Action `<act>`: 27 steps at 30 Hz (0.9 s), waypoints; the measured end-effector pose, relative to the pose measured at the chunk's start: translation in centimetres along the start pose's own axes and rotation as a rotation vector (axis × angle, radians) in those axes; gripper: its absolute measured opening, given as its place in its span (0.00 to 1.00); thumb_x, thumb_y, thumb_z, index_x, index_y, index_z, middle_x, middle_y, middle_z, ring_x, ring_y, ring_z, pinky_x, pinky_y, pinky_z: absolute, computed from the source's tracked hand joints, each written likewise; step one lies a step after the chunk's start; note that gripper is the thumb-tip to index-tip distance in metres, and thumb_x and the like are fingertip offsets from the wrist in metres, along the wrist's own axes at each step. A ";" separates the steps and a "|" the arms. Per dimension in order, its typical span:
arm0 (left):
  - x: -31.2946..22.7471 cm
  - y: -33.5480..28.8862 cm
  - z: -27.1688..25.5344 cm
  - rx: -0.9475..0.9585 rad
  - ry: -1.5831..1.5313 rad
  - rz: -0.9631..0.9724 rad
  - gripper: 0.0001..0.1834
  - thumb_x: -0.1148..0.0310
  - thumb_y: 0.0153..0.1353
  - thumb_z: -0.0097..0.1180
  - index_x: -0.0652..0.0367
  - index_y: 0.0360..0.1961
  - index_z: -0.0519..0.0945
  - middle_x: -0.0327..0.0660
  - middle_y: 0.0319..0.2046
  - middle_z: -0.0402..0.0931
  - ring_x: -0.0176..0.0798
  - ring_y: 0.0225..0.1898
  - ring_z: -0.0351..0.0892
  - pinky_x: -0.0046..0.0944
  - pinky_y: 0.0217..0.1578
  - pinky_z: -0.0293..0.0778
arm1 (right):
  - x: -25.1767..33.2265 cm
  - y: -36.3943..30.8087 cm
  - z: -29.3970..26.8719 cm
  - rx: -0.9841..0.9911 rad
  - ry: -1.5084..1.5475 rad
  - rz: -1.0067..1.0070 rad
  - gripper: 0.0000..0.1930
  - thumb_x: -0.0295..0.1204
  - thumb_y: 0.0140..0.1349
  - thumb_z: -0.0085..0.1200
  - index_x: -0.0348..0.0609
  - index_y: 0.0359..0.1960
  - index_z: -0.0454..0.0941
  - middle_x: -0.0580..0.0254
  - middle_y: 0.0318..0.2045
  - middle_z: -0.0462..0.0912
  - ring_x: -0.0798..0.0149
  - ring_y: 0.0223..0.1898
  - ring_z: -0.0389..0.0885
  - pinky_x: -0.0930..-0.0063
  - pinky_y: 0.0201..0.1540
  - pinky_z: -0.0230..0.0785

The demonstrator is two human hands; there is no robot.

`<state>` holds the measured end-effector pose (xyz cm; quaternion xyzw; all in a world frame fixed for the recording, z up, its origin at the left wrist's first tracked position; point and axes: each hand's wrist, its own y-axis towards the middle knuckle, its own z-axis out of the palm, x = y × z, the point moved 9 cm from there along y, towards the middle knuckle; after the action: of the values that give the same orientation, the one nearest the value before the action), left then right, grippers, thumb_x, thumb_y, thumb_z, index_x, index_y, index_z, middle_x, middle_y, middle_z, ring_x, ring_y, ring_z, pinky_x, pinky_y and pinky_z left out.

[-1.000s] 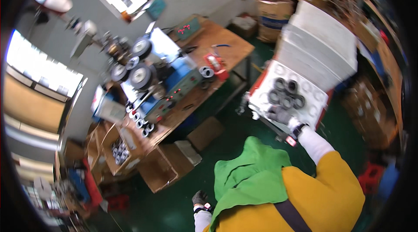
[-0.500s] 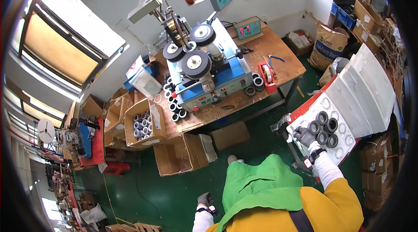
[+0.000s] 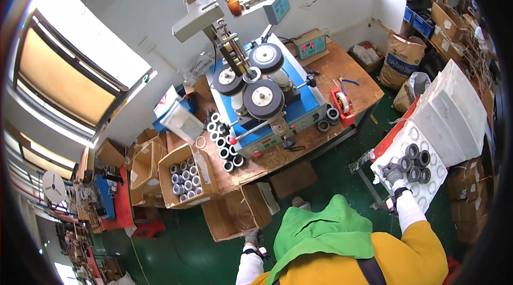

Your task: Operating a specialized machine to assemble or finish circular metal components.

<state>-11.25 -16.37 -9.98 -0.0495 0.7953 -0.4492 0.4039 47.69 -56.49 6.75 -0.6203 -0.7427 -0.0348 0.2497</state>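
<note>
Rolls (image 3: 416, 160) fill the white foam tray (image 3: 389, 158); right hand (image 3: 394, 173) fingers grasp one roll.

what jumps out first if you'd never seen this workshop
The blue machine with three big grey wheels, mid-bench. At right, the gloved right hand rests on a white foam tray of dark rings. The left hand hangs low, and an open carton of rolls sits left of the bench.

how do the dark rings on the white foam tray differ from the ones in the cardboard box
The dark rings on the white foam tray are few, at the gloved right hand; the rings in the open cardboard box are many, packed in rows, far from either hand. Both lots are small round spools.
</note>
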 end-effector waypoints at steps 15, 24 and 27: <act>-10.8 6.3 -6.3 -0.062 -0.193 -0.359 0.08 0.68 0.49 0.51 0.59 0.30 0.74 0.42 0.26 0.75 0.43 0.24 0.75 0.40 0.24 0.71 | -3.0 0.2 1.6 0.038 0.083 0.285 0.05 0.29 0.47 0.51 0.41 0.23 0.71 0.58 0.16 0.74 0.65 0.15 0.71 0.71 0.21 0.63; -13.6 9.7 -4.9 0.031 -0.230 -0.206 0.08 0.67 0.50 0.51 0.59 0.29 0.75 0.42 0.25 0.75 0.42 0.24 0.75 0.38 0.22 0.71 | -0.2 -0.8 -0.3 -0.039 -0.074 0.264 0.11 0.36 0.48 0.52 0.41 0.23 0.72 0.55 0.20 0.76 0.57 0.24 0.74 0.67 0.30 0.65; -12.6 10.2 -5.8 0.009 -0.248 -0.187 0.08 0.67 0.50 0.51 0.59 0.30 0.75 0.41 0.25 0.75 0.41 0.24 0.75 0.36 0.22 0.71 | -1.5 -0.5 1.9 0.012 0.309 0.228 0.07 0.30 0.50 0.49 0.40 0.22 0.71 0.60 0.17 0.73 0.68 0.19 0.69 0.73 0.24 0.62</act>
<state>-3.87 -0.85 -8.58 -0.1766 0.7294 -0.4789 0.4555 46.75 -57.29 4.58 -0.6862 -0.6205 -0.0967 0.3670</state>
